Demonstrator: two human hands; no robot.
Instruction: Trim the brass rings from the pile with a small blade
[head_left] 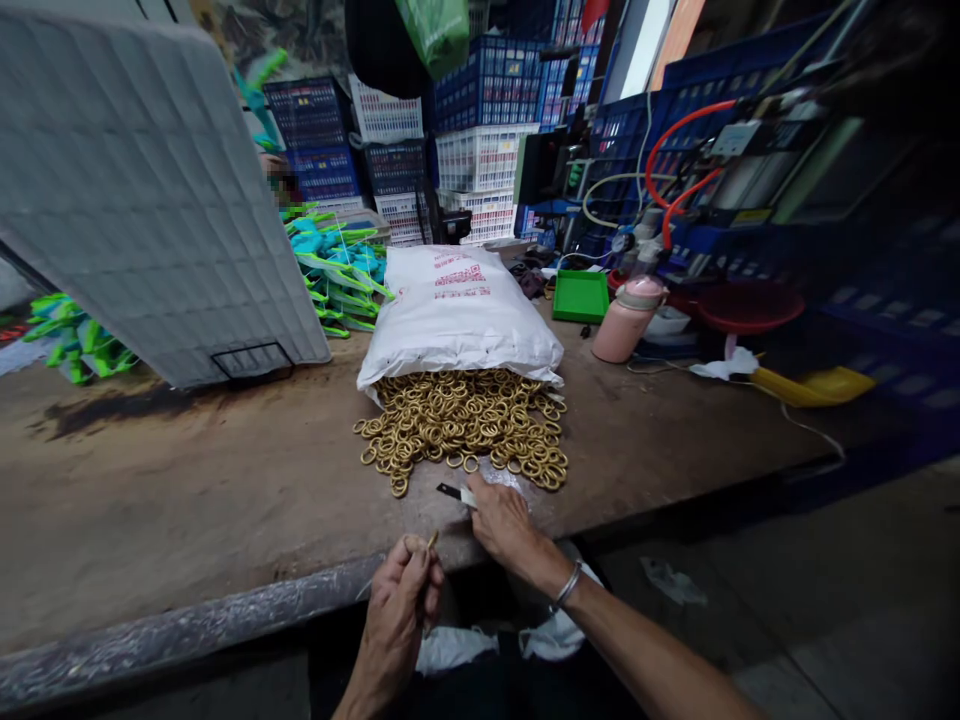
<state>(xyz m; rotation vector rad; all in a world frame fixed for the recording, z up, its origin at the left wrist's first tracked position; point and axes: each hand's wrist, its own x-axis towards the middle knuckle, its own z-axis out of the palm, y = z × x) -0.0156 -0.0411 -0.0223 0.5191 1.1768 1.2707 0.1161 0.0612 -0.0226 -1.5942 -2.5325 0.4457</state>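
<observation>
My left hand (pixel 401 590), at the front edge of the table, pinches a small gold ring (pixel 433 540) that shows edge-on between thumb and fingers. Just right of it and farther in, my right hand (pixel 504 520) is closed round a utility knife (pixel 466 497) with a pale handle. Its dark blade points left, over the tabletop. Beyond both hands lies a pile of gold rings (pixel 465 430), spilling from the open mouth of a white sack (pixel 465 320) with red print. A piece of clear plastic (pixel 504 474) lies by the right hand's fingers.
A tall pale ribbed panel (pixel 150 200) stands at the left, with green and blue plastic pieces (pixel 337 265) behind it. At the right are a green tray (pixel 580 296), a pink bottle (pixel 628 320), a yellow scoop (pixel 814 385) and a machine with red hoses (pixel 675 160). Crates (pixel 487 160) are stacked behind.
</observation>
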